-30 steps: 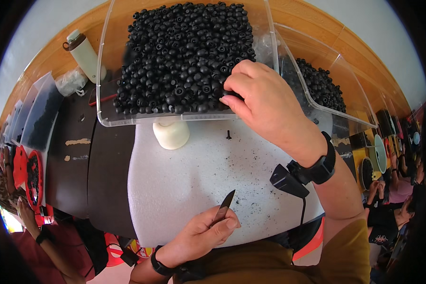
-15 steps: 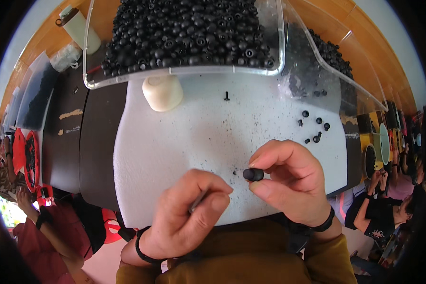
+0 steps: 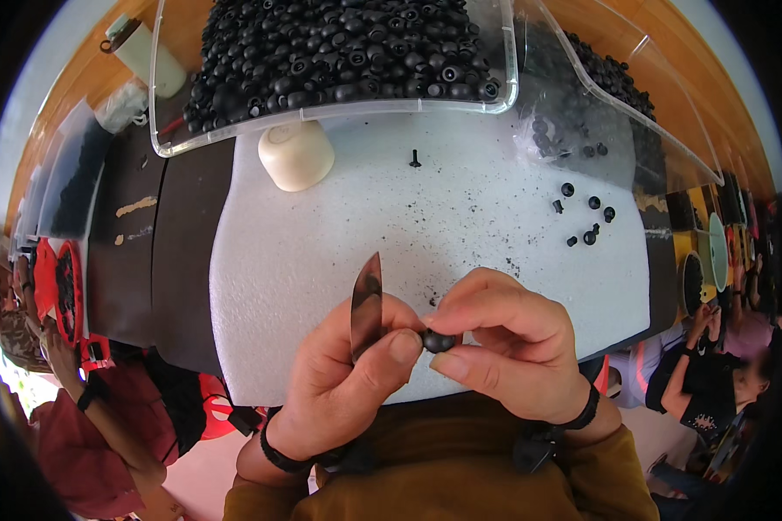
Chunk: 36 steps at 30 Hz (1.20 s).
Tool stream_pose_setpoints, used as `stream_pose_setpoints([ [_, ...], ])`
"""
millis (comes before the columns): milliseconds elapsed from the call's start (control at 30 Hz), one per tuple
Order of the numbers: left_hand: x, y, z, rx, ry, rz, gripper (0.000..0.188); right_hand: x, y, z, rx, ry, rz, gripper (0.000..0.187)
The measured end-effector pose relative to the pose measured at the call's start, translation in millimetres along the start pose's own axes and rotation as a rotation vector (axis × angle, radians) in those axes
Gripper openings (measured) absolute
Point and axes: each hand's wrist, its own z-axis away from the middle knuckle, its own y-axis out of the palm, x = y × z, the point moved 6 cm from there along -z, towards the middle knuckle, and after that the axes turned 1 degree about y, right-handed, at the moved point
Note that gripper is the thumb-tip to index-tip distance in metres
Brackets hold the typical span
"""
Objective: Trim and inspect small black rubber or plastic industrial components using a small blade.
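Black bead (image 3: 437, 340) pinched in right hand (image 3: 504, 347), left hand (image 3: 347, 373) gripping small blade (image 3: 367, 304), clear bead bin (image 3: 339, 65) behind.

The left hand (image 3: 347, 382) grips a small knife (image 3: 367, 304), its blade pointing up and away from the body. The right hand (image 3: 504, 343) pinches a small black bead (image 3: 438, 340) between thumb and forefinger, and the left thumb touches the bead too. Both hands hover over a white foam board (image 3: 460, 217) lying on the bench (image 3: 161, 252). A cream cup (image 3: 296, 154) stands upside down on the board, near a clear tub (image 3: 339, 108) heaped with black beads. A few loose beads (image 3: 586, 217) lie scattered to the right, beside a second clear tub (image 3: 617, 113).
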Motion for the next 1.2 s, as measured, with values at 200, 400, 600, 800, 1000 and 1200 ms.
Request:
stream_pose_setpoints([
  [200,4.2,3.2,-2.4,0.007,0.010,0.096,0.014,-10.5,0.9,1.3,-0.050,0.116,-0.179,0.029],
  [400,4.6,-0.4,-3.0,0.011,0.043,0.027,0.013,-7.6,4.5,0.8,-0.141,0.025,-0.098,0.025],
  [600,-6.6,-12.6,2.0,-0.082,0.087,-0.141,0.007,0.2,-1.2,5.6,-0.058,-0.036,0.036,0.029],
  [800,-25.6,9.9,4.0,0.055,0.451,-0.914,0.025,-7.2,-2.4,15.1,-0.065,0.042,-0.070,0.032],
  [1000,-21.7,16.4,5.0,0.092,0.487,-1.066,0.033,-13.3,-9.1,22.2,-0.080,0.059,-0.235,0.033],
  [1200,-19.4,21.0,5.7,0.135,0.482,-1.147,0.031,-14.1,-8.5,23.5,-0.033,0.053,-0.228,0.032],
])
